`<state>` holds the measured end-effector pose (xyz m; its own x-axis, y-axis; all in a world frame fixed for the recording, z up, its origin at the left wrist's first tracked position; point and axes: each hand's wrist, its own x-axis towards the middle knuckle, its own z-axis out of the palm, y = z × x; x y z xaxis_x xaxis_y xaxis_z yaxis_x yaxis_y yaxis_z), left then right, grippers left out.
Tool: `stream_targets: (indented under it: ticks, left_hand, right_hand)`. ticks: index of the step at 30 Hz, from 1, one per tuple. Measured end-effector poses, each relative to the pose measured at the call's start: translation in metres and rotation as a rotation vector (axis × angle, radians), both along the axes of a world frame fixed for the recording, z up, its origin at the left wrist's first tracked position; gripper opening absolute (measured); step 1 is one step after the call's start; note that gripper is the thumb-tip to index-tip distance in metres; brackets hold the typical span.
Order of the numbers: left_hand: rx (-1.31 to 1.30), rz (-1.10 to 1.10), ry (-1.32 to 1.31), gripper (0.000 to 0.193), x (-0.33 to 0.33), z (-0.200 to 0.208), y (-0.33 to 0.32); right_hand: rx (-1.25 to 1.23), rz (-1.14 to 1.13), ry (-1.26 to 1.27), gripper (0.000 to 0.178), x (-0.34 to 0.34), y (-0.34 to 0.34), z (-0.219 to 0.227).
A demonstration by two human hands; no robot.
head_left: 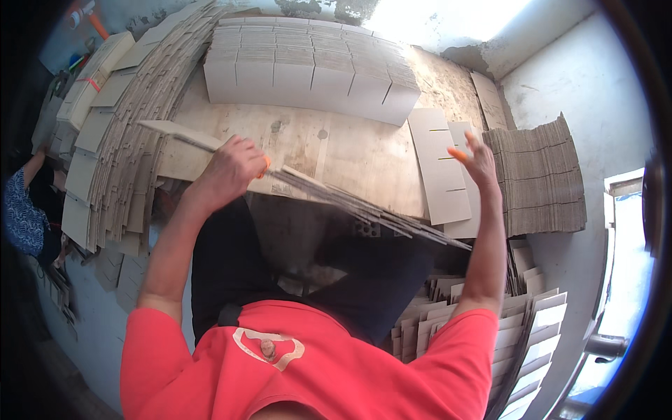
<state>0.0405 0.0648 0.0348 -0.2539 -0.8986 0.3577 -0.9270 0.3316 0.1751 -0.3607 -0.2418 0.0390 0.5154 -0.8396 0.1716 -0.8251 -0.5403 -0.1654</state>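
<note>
Left hand [236, 165] gripping a bundle of cardboard strips [357, 203]
The strips slant across the wooden table's [364, 154] near edge; right hand [479, 162] loosely open, empty, beside slotted cardboard panels [439, 182].

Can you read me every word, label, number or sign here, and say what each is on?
There are none I can read.
Red shirt: a pale outlined emblem, no legible lettering.
Cardboard strips in the left hand: blurred, no text visible.
Flat cardboard piece near the right hand: slots, no writing visible.
</note>
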Motion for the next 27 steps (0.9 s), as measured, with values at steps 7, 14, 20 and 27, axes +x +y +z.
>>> stream_targets:
  ticks: [7,14,20,27]
  left_hand:
    - [-0.297,0.281,-0.217,0.018,-0.036,0.091,0.09]
    - [-0.632,0.659,-0.614,0.015,0.016,0.135,0.11]
    - [-0.593,1.032,-0.867,0.024,0.137,0.099,0.125]
    - [0.058,1.267,-0.757,0.025,0.225,0.036,0.103]
  right_hand:
    - [0.127,-0.186,-0.028,0.091,-0.083,-0.006,-0.096]
    - [0.132,-0.453,0.323,0.084,-0.044,0.043,-0.118]
    - [0.084,-0.311,0.395,0.061,-0.041,0.031,-0.142]
    - [0.122,-0.341,0.297,0.078,-0.028,0.037,-0.144]
